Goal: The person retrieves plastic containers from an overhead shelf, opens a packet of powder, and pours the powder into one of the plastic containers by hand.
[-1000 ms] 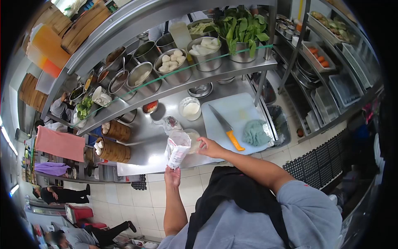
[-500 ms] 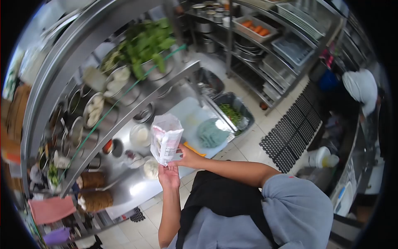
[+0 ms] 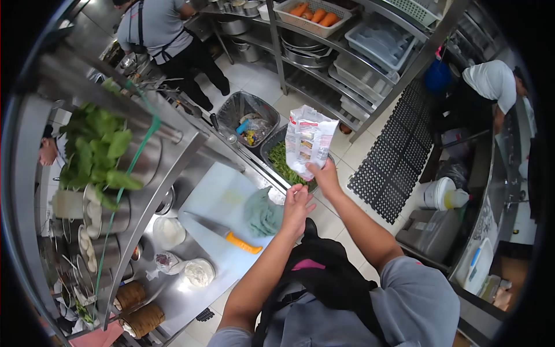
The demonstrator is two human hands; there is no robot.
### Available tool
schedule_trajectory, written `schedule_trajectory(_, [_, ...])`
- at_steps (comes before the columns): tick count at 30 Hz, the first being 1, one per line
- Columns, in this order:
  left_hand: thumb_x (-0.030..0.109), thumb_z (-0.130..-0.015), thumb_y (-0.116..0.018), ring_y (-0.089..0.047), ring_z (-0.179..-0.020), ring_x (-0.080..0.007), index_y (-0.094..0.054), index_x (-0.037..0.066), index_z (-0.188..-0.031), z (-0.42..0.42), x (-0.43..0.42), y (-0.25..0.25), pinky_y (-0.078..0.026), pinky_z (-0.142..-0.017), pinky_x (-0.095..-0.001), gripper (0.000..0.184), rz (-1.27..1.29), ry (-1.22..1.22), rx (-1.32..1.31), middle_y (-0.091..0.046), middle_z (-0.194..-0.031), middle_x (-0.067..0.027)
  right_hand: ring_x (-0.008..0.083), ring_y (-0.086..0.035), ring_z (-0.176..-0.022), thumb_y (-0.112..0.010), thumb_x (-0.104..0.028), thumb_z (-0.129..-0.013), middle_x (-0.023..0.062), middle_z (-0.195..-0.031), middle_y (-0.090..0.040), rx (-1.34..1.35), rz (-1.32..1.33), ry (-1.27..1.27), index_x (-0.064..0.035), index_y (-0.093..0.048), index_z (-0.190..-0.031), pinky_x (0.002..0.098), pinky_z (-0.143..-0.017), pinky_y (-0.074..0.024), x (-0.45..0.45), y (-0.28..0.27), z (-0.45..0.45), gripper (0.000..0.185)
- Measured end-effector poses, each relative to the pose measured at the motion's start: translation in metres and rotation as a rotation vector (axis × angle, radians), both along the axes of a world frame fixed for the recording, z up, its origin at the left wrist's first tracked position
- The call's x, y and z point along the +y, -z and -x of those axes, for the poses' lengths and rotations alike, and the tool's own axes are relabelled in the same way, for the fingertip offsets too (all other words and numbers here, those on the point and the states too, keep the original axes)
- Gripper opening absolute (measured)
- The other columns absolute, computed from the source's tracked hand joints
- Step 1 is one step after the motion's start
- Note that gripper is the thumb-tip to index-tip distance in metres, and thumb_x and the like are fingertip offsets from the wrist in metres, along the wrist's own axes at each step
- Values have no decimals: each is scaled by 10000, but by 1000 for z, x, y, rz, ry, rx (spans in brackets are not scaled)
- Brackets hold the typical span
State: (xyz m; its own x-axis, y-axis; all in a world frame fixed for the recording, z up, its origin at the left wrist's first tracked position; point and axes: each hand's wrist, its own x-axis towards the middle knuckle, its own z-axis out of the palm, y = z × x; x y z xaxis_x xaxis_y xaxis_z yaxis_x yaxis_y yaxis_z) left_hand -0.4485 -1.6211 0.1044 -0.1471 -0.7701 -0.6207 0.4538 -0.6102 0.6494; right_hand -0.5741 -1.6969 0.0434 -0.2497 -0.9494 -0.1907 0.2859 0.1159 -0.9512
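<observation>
A white printed packaging bag (image 3: 310,136), crumpled along its top, is gripped near its base by my right hand (image 3: 325,176). Just below the bag, my left hand (image 3: 297,207) has its fingers loosely apart and holds nothing visible. Behind the bag, a bin of chopped greens (image 3: 281,162) is partly covered. On the steel counter lies a pale cutting board (image 3: 217,196) bearing a knife with an orange handle (image 3: 243,243) and a green cloth (image 3: 263,214). Tubs of white powder (image 3: 198,272) and a white substance (image 3: 169,232) stand beside the board.
A lined rubbish bin (image 3: 247,110) stands past the greens. Carrots in a basket (image 3: 315,16) sit on the steel rack. A black rubber mat (image 3: 393,156) covers floor at right. Co-workers stand at top left (image 3: 156,29), far left (image 3: 52,153) and right (image 3: 491,87).
The bag has moved right, from over the counter to over the bins. My left hand has come off it, while my right hand holds it. The view has swung right.
</observation>
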Motion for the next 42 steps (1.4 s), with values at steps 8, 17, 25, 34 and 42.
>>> schedule_trajectory(8, [247, -997, -553, -575, -1140, -192, -500, 76, -1214, -72, 32, 2, -500, -907, -356, 281, 101, 196, -201, -596, -1273, -96, 415, -634, -1020, -723, -309, -730, 233, -1098, -664, 1045, -395, -359, -33, -585, -1198, 437, -906, -508, -59, 115, 56, 561])
schedule_trajectory(17, [151, -919, -601, -695, -720, -284, -644, 53, -1017, -220, 71, -61, -539, -635, -361, 144, 390, 159, -1360, -687, -820, -171, 368, -560, -1196, -738, -343, -767, 287, -1272, -564, 652, -435, -502, 66, -477, -1341, 382, -1005, -445, -39, 284, 43, 752])
schedule_trajectory(25, [239, -890, -607, -671, -731, -377, -582, 3, -1088, -467, 92, -2, -531, -671, -452, 309, -26, -172, -2097, -683, -796, -210, 251, -571, -852, -699, -224, -845, 89, -934, -586, 563, -985, -697, -95, -532, -1274, 452, -676, -485, 151, 258, 139, 478])
schedule_trajectory(34, [200, -836, -524, -658, -961, -429, -523, 54, -1286, -532, 85, 36, -509, -870, -513, 473, -163, -251, -1627, -677, -994, -274, 325, -580, -923, -589, -238, -897, 88, -1003, -563, 480, -1156, -541, -100, -544, -1163, 521, -786, -487, 232, 142, 158, 303])
schedule_trajectory(42, [135, -778, -542, -673, -723, -407, -632, 171, -1171, -495, 175, -135, -533, -722, -537, 405, 56, 55, -2185, -682, -782, -215, 242, -602, -918, -574, -188, -868, 41, -1027, -603, 419, -907, -610, -150, -580, -1109, 434, -786, -507, 211, 130, 78, 244])
